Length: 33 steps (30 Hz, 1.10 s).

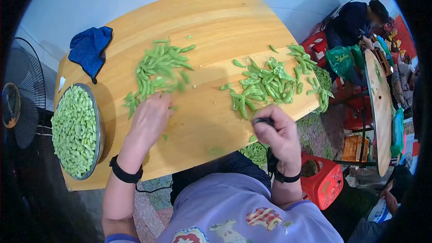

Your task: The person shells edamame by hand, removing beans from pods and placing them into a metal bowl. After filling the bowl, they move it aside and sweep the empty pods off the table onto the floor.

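Observation:
My left hand point(154, 113) is at the near edge of a pile of green bean pods point(164, 60) on the wooden table. Its fingertips are smeared and partly hidden, and some pods just beyond them are blurred by motion. At the table's front edge, my right hand point(280, 132) is closed around a small black object point(264, 120), whose kind I cannot make out. Beyond that hand spreads a second heap of pods point(270, 83), some looking split open. Shelled green beans fill a metal bowl point(100, 137) at the table's left side.
A blue cloth point(90, 49) lies at the table's far left corner, with a black fan point(22, 90) beyond the left edge. Right of me are a red plastic stool point(325, 182) and pods on the floor point(254, 154). Another person point(351, 22) sits near a second table point(377, 108).

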Motion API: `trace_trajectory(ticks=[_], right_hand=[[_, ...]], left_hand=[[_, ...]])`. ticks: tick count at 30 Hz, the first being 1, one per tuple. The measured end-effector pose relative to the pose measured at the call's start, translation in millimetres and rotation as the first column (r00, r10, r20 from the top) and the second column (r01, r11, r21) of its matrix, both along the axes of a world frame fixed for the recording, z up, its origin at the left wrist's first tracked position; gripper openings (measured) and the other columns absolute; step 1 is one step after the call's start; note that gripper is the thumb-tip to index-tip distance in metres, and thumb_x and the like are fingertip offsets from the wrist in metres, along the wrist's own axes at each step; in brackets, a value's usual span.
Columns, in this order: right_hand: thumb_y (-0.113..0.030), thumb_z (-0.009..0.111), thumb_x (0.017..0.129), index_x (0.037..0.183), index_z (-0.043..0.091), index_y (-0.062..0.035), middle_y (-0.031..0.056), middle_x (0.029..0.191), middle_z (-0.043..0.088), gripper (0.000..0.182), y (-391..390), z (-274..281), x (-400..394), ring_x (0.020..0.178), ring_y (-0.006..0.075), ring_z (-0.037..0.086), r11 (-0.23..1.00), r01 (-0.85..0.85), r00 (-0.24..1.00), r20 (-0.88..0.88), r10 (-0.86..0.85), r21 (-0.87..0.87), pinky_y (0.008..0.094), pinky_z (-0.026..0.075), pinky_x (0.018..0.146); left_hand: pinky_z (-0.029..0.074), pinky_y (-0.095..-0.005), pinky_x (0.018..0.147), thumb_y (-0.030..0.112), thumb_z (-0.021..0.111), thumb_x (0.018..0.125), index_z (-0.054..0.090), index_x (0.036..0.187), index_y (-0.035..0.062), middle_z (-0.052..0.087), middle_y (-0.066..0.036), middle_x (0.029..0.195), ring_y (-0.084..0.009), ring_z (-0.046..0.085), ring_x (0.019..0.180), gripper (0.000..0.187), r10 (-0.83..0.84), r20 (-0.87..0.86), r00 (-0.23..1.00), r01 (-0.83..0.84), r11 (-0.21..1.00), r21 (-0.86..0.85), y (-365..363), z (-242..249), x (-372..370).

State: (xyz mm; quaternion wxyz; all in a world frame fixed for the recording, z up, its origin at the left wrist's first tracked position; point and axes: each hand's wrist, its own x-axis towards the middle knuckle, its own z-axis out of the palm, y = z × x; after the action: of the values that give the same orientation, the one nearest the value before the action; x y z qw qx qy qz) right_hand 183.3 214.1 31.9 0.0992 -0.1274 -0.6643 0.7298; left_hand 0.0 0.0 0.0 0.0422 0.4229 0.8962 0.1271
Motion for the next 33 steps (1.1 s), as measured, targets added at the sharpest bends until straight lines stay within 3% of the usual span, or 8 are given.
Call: trace_trajectory(ticks=[2, 3, 4, 5, 8, 11, 23, 33], right_hand=[[-0.007, 0.057, 0.082, 0.091, 0.056, -0.0016, 0.0050, 0.077, 0.056, 0.010, -14.5, 2.7, -5.3, 0.067, 0.0140, 0.053, 0.975, -0.095, 0.992, 0.095, 0.077, 0.202, 0.0232, 0.042, 0.060], [-0.007, 0.057, 0.082, 0.091, 0.056, -0.0016, 0.0050, 0.077, 0.056, 0.010, -25.3, -6.8, -18.4, 0.067, 0.0140, 0.053, 0.980, -0.087, 0.995, 0.058, 0.078, 0.177, 0.0232, 0.042, 0.060], [-0.005, 0.058, 0.080, 0.091, 0.056, -0.0007, 0.0061, 0.077, 0.056, 0.012, -30.6, -11.9, -23.2, 0.067, 0.0144, 0.053, 0.956, -0.076, 0.994, -0.053, 0.095, 0.284, 0.0237, 0.042, 0.060], [-0.004, 0.060, 0.078, 0.090, 0.055, 0.0001, 0.0071, 0.076, 0.055, 0.014, -34.5, -14.8, -26.6, 0.067, 0.0147, 0.052, 0.922, -0.054, 0.979, -0.163, 0.125, 0.384, 0.0241, 0.042, 0.059], [-0.004, 0.061, 0.076, 0.095, 0.055, 0.0010, 0.0119, 0.079, 0.056, 0.021, -44.0, -4.6, -28.2, 0.070, 0.0232, 0.056, 0.900, -0.098, 0.979, -0.122, 0.164, 0.425, 0.0293, 0.044, 0.061], [-0.005, 0.061, 0.076, 0.098, 0.053, 0.0019, 0.0152, 0.081, 0.055, 0.024, -45.4, -2.5, -26.9, 0.072, 0.0308, 0.057, 0.848, -0.096, 0.968, -0.150, 0.202, 0.521, 0.0337, 0.045, 0.062], [-0.006, 0.063, 0.075, 0.094, 0.053, 0.0018, 0.0154, 0.073, 0.051, 0.023, -46.5, 4.5, -21.1, 0.065, 0.0327, 0.054, 0.731, 0.033, 0.955, -0.237, 0.179, 0.681, 0.0364, 0.043, 0.057], [-0.007, 0.061, 0.077, 0.090, 0.052, 0.0009, 0.0156, 0.074, 0.053, 0.018, -46.3, 2.1, -20.5, 0.067, 0.0332, 0.055, 0.819, -0.090, 0.956, -0.182, 0.231, 0.567, 0.0366, 0.043, 0.057]], left_hand=[[0.045, -0.0289, 0.058, 0.007, 0.056, 0.078, 0.055, 0.087, 0.0080, 0.057, -0.002, 0.076, -0.0209, 0.056, 0.066, 0.009, 0.029, 0.410, 0.912, -0.122, 0.972, 0.203, 2.9, 8.5, 4.0], [0.045, -0.0289, 0.058, 0.007, 0.056, 0.078, 0.055, 0.087, 0.0080, 0.057, -0.002, 0.076, -0.0209, 0.056, 0.066, 0.009, 0.038, 0.377, 0.926, -0.113, 0.977, 0.180, 0.4, 16.2, -2.2], [0.043, -0.0255, 0.056, 0.006, 0.057, 0.077, 0.055, 0.085, 0.0070, 0.056, -0.002, 0.075, -0.0169, 0.054, 0.065, 0.009, -0.026, 0.793, 0.608, -0.375, 0.871, 0.316, 3.1, 17.2, 2.4], [0.041, -0.0222, 0.054, 0.006, 0.057, 0.076, 0.055, 0.084, 0.0061, 0.055, -0.001, 0.074, -0.0130, 0.052, 0.064, 0.008, -0.226, 0.962, 0.152, -0.643, 0.717, 0.270, 5.1, 18.9, 7.6], [0.039, -0.0182, 0.051, 0.007, 0.058, 0.077, 0.056, 0.083, 0.0046, 0.055, -0.002, 0.074, -0.0086, 0.050, 0.062, 0.007, -0.457, 0.887, -0.067, -0.765, 0.594, 0.249, 14.9, 22.4, 27.6], [0.037, -0.0182, 0.052, 0.005, 0.061, 0.077, 0.056, 0.082, 0.0076, 0.053, 0.000, 0.071, -0.0077, 0.048, 0.059, 0.007, -0.497, 0.844, -0.203, -0.717, 0.662, 0.218, 20.6, 30.5, 38.9], [0.032, -0.0171, 0.048, 0.008, 0.067, 0.075, 0.058, 0.071, 0.0073, 0.050, 0.004, 0.059, -0.0028, 0.041, 0.052, 0.010, -0.474, 0.856, 0.206, -0.666, 0.573, 0.478, 28.8, 26.4, 56.8], [0.034, -0.0176, 0.050, 0.006, 0.065, 0.076, 0.059, 0.071, 0.0060, 0.051, 0.004, 0.059, -0.0027, 0.042, 0.053, 0.008, -0.486, 0.837, 0.251, -0.681, 0.526, 0.510, 30.7, 27.4, 62.8]])
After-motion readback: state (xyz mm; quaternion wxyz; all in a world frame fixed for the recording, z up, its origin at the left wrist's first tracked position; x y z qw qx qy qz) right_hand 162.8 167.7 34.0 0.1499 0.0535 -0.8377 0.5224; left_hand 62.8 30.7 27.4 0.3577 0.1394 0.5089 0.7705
